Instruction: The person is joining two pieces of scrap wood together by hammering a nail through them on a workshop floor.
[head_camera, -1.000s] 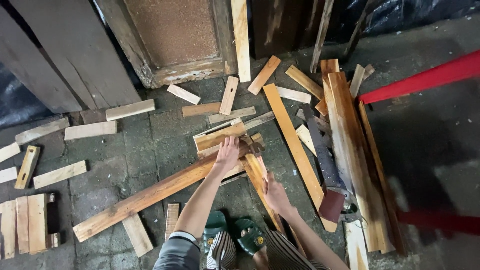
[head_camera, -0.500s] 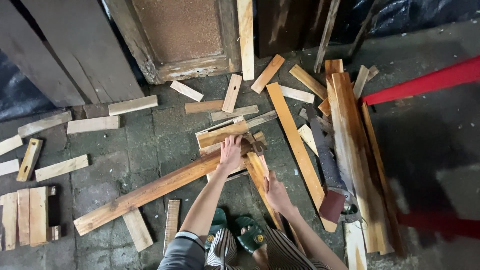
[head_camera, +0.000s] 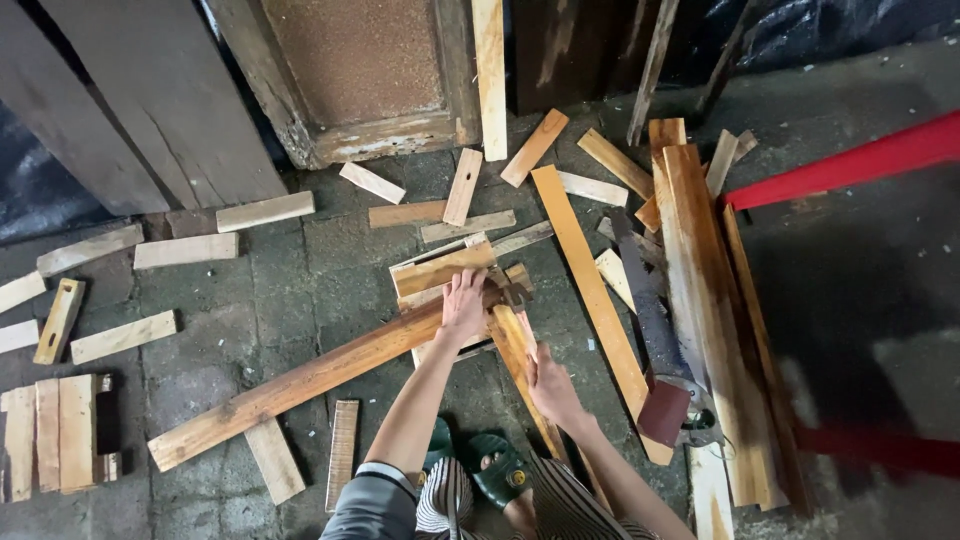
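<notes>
Paved floor littered with wood offcuts, mid-frame work barely begun.
We press our left hand (head_camera: 462, 308), fingers flat, on the long plank (head_camera: 300, 382); our right hand (head_camera: 548, 385) grips the shorter board (head_camera: 515, 345) beside it, nothing joined.

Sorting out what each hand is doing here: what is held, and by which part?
The left hand presses flat on the long plank near its upper end. The right hand grips the narrow slat near its middle. Whether fingers wrap fully underneath cannot be told.

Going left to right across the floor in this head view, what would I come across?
Joined block of slats → long plank → left hand → right hand → handsaw → stacked long boards → red bar.
</notes>
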